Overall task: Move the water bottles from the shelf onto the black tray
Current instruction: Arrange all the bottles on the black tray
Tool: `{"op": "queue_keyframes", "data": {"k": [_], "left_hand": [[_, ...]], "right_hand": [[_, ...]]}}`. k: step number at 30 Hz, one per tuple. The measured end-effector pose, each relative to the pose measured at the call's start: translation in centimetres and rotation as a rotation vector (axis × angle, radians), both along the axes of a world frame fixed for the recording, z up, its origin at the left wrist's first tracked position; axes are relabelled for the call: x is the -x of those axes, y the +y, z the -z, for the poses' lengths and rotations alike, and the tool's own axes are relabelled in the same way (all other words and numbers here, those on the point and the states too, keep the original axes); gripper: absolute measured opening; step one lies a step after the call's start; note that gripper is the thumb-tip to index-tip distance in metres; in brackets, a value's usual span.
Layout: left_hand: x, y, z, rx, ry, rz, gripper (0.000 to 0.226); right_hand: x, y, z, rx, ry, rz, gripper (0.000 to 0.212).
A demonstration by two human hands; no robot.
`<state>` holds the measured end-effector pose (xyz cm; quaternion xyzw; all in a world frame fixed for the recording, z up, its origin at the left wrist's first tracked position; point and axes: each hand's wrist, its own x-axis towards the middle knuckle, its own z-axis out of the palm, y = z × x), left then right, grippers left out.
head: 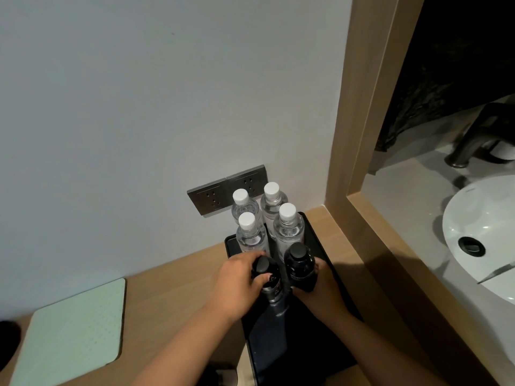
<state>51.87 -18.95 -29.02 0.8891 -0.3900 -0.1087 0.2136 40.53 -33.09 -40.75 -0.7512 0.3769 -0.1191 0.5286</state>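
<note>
Left hand: the left hand (pixel 237 285), at lower centre of the frame, was curled round the left dark bottle (pixel 266 277), thumb across its label and fingers wrapped behind its neck.
Right hand: the right hand (pixel 323 288), just right of centre, gripped the right dark bottle (pixel 301 267) from its right side and from below; most of its fingers were hidden behind the bottle.
Dark bottles: both stood upright side by side, close together, over the middle of the black tray (pixel 320 246); whether their bases touched the tray could not be told.
Clear water bottles: four clear water bottles (pixel 288 229) with white caps stood in a two-by-two cluster at the tray's far end, just beyond the dark pair.
Black tray: it lay on the wooden counter (pixel 172 280), running from centre frame toward the bottom edge, its far end against the wall.
Wall sockets: a grey double socket plate (pixel 211 196) sat on the wall behind the clear bottles.
Mat: a pale green mat (pixel 75 332) lay on the counter at lower left.
Basin: a white basin (pixel 479 235) showed at the right edge, beyond a wooden frame (pixel 362 140).
</note>
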Motion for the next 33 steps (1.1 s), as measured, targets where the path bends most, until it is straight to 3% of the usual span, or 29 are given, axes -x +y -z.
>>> {"op": "queue_keyframes", "data": {"k": [4,7,17,25,33], "left_hand": [[0.3,0.4,-0.7,0.004,0.042,-0.006,0.047],[0.7,1.3,-1.4,0.042,0.050,-0.045,0.048],[2.8,9.9,-1.7,0.016,0.299,-0.085,0.026],[4.5,15.9,-1.6,-0.289,0.282,0.049,0.062],[4.7,16.5,-1.0,-0.240,0.183,0.078,0.035]], "right_hand": [[1.5,1.2,-0.9,-0.003,0.040,0.051,0.083],[3.1,2.6,-3.2,0.012,0.075,0.092,0.077],[5.5,7.5,-6.8,0.065,0.153,-0.125,0.063],[6.1,13.9,-7.1,0.117,0.167,-0.294,0.046],[6.9,17.9,-6.2,0.038,0.270,-0.431,0.054]]}}
